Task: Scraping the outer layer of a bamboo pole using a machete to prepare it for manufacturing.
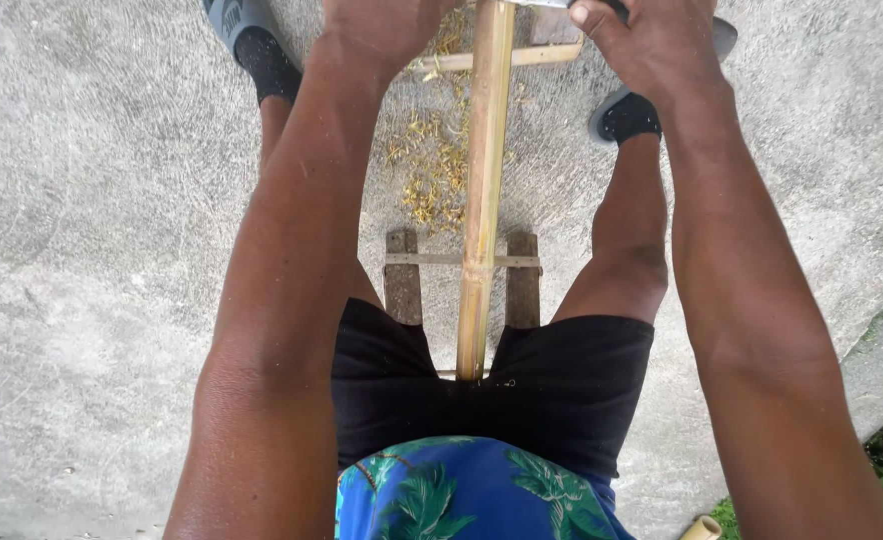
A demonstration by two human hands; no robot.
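Concrete floor (102,200), wooden bench (403,280), bamboo shavings (432,170)

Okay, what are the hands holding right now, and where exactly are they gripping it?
Both hands, the left hand and right hand, grip a metal tool laid across the bamboo pole, one at each end. The frame's top edge cuts off most of it.

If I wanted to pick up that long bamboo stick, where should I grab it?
Probably the bare middle of the bamboo stick, between the knees, coming from above. It lies lengthwise along the wooden bench, round and slim enough for fingers to wrap. The left hand and right hand crowd its far end.
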